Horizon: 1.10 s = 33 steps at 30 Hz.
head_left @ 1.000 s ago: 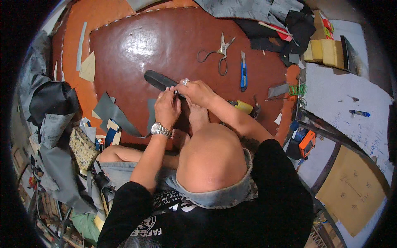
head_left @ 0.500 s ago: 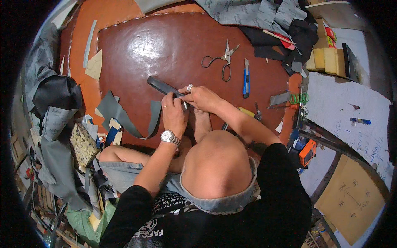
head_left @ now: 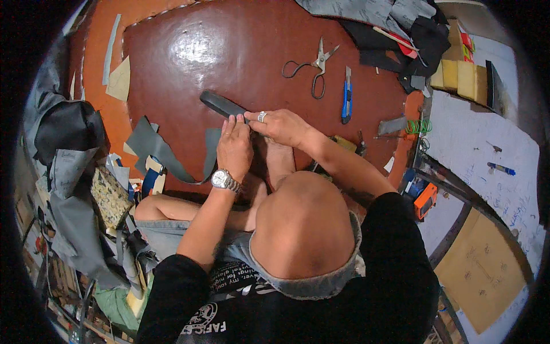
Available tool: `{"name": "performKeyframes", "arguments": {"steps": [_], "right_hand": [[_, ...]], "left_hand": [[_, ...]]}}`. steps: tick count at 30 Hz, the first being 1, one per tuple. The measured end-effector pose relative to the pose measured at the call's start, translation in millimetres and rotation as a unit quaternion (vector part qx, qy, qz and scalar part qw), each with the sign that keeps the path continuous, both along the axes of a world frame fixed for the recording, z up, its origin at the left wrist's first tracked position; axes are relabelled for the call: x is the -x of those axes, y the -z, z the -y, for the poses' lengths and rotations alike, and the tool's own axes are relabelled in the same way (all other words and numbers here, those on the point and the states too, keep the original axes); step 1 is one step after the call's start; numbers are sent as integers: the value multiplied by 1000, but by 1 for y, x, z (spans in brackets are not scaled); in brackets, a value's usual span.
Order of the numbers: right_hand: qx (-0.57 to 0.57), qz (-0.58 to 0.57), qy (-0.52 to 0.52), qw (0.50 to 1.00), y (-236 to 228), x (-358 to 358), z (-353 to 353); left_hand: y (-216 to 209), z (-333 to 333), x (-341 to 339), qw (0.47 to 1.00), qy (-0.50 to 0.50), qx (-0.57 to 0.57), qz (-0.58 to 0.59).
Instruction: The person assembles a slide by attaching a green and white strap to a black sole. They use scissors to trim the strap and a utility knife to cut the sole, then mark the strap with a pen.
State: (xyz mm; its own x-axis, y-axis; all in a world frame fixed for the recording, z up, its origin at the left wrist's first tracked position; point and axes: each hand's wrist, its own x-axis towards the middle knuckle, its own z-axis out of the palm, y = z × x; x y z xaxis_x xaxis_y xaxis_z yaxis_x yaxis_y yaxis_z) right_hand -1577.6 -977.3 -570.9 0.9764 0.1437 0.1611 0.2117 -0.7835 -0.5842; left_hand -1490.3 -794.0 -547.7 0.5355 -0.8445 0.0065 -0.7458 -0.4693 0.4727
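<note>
A dark grey folded strip point(head_left: 220, 104) of leather-like material slants up and left from my hands over the brown work surface point(head_left: 172, 94). My left hand point(head_left: 234, 146), with a wristwatch on its wrist, has its fingertips closed on the strip's near end. On that same end, my right hand point(head_left: 281, 127), wearing a ring, pinches from the other side, its fingertips close to the left ones. Both hands hide the part they grip. Left of my left hand, a longer grey strip point(head_left: 166, 155) lies in a curve on the surface.
Scissors point(head_left: 318, 67) lie spread beyond my right hand, and a blue utility knife point(head_left: 347, 97) is right of them. Dark material scraps point(head_left: 389, 57) lie far right. Grey cloth point(head_left: 80, 212) and a speckled foam block point(head_left: 109, 198) are piled at left. An orange device point(head_left: 425, 202) sits at right.
The folded strip, earlier showing a gap at its loop, now looks pressed flat. My left fingers have straightened along it. The view has shifted slightly.
</note>
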Motion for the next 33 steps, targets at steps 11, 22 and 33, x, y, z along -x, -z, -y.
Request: {"name": "performKeyframes", "arguments": {"steps": [11, 22, 33], "right_hand": [[2, -72, 136, 988, 4, -16, -11], [-169, -136, 64, 974, -6, -6, 26], [-52, -106, 42, 992, -2, -8, 0]], "left_hand": [[-10, 15, -29, 987, -95, -15, -129], [-7, 3, -12, 991, -89, -12, -102], [-9, 21, 15, 991, -128, -46, 2]]}}
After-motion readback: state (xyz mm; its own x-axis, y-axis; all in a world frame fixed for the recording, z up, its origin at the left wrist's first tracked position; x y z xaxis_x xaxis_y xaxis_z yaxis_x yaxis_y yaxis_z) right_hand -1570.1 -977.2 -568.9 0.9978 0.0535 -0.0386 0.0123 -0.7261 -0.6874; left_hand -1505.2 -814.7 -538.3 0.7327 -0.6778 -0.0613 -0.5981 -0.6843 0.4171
